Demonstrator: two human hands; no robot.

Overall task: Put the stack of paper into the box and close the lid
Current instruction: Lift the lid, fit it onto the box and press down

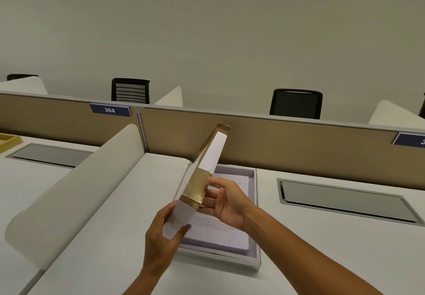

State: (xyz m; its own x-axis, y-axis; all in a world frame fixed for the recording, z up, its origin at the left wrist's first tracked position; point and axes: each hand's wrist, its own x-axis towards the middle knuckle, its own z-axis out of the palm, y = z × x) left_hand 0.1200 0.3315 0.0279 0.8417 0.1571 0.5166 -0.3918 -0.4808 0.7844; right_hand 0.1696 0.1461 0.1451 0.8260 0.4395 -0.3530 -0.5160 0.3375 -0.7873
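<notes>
A shallow white box [257, 244] lies open on the desk in front of me, with a stack of printed paper [218, 232] inside it. Above its left side I hold the lid [207, 163], white with a gold band, tilted steeply on edge. My left hand [161, 242] grips the lid's near corner from below. My right hand [226, 202] holds the lid at the gold band, fingers on its inner side. The lid hides the box's left wall.
A curved white divider [76, 193] runs along the left of the box. A tan partition [299, 147] stands right behind it. Grey cable hatches [345, 200] [50, 154] sit in the desk right and left. Black chairs [295, 104] stand beyond the partition.
</notes>
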